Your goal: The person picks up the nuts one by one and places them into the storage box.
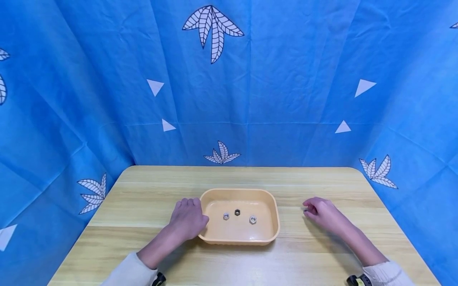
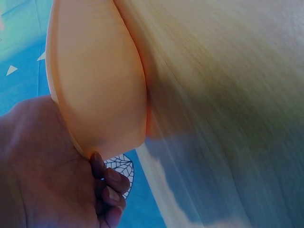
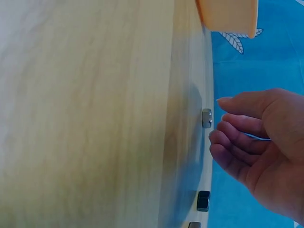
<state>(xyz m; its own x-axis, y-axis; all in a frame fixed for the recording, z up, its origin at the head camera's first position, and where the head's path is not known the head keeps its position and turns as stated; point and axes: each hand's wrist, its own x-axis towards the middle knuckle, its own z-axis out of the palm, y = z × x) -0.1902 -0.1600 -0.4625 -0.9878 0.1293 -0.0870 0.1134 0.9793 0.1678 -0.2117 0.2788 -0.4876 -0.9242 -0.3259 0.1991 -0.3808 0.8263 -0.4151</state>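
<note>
Seated at a pale wooden worktop (image 1: pixel 322 182) hung round with a blue leaf-print cloth backdrop (image 1: pixel 286 79), a person steadies a shallow peach plastic tray (image 1: pixel 236 191) at the centre of the frame. The left hand (image 1: pixel 187 218) lies against the tray's left wall, its fingers curled and its thumb touching the rim. Three small metal hex nuts already sit on the tray floor: a silver one (image 1: pixel 226 216), a black one (image 1: pixel 237 212) and another silver one (image 1: pixel 253 219).

To the right of the tray and well apart from it, the right hand (image 1: pixel 323 214) hovers low over the worktop, fingers loosely curled, pinching nothing. The right wrist view shows its fingertips just beside a loose silver hex nut (image 3: pixel 206 118), not yet touching. A loose black hex nut (image 3: pixel 203 201) and a third loose nut (image 3: pixel 194 224), cut off at the bottom edge, lie below it in that frame.

The step in hand appears to be the reach for the nearest loose nut. The next move would likely call for closing thumb and forefinger on that small, flat piece and lifting it cleanly without nudging the two nuts nearby. The left hand would need to keep the tray from sliding.
</note>
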